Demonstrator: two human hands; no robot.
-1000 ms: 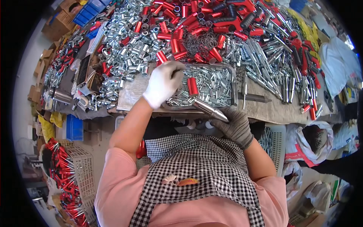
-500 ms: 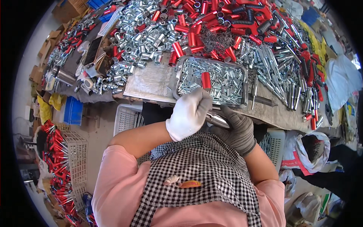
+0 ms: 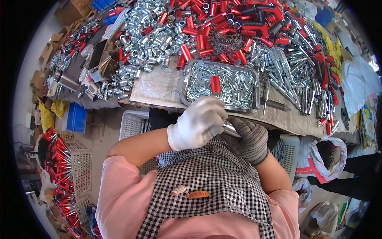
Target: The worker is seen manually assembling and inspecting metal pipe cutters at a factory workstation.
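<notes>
My right hand [image 3: 250, 141], in a grey knit glove, is wrapped round a shiny metal tube [image 3: 230, 130] just in front of the bench edge. My left hand [image 3: 200, 122], in a white glove, is closed at the tube's near-left end. Its fingers are curled and slightly blurred, and whatever is between them is hidden. Beyond the hands, a metal tray [image 3: 258, 93] of small silvery pins stands on the bench. One red sleeve [image 3: 215, 84] lies on the pins.
Silvery collars [image 3: 157, 44] are heaped left of the tray, with red sleeves, wire rings [image 3: 229, 42] and black-gripped red handles [image 3: 260, 28] behind. Metal rods [image 3: 284, 71] lie to the right. Plastic crates [image 3: 129, 125] sit below the bench, and an open white bag [image 3: 328, 159] at right.
My left hand has come down toward me, its fingers shifting over the end of the metal tube. My right hand keeps its hold, nearly still.
</notes>
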